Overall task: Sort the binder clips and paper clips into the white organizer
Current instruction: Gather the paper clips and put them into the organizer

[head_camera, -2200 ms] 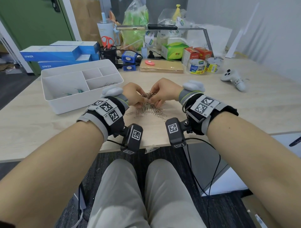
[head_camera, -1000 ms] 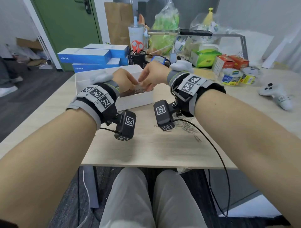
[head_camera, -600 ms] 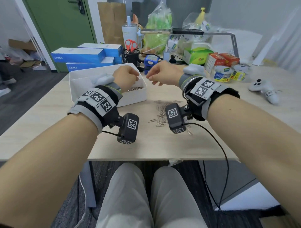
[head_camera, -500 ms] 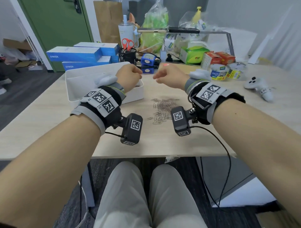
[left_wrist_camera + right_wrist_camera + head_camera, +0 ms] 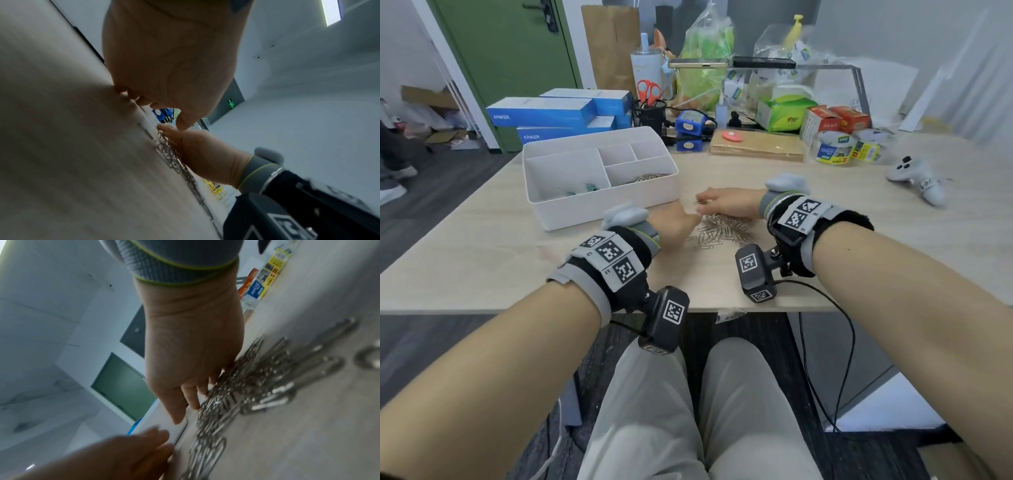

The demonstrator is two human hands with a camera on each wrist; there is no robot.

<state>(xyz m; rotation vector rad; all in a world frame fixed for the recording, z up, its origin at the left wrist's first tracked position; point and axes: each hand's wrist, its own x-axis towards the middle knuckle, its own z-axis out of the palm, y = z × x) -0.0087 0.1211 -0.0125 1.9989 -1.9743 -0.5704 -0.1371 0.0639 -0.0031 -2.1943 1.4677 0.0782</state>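
Silver paper clips (image 5: 723, 231) lie heaped on the tabletop (image 5: 859, 219) under the right hand (image 5: 729, 202), fingers extended, and beside the left hand (image 5: 677, 224), fingers loosely curled; white organizer (image 5: 599, 178) beyond the left.

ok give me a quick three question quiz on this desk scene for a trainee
1. True or false: the loose pile of silver paper clips lies inside the white plastic organizer.
2. Which hand rests its fingers on the far side of that pile? A left hand B right hand
3. Fill in: the organizer's front right compartment already holds silver ____ clips.

Key: 1 false, the pile lies on the pale wooden table to the right of the organizer; 2 B; 3 paper
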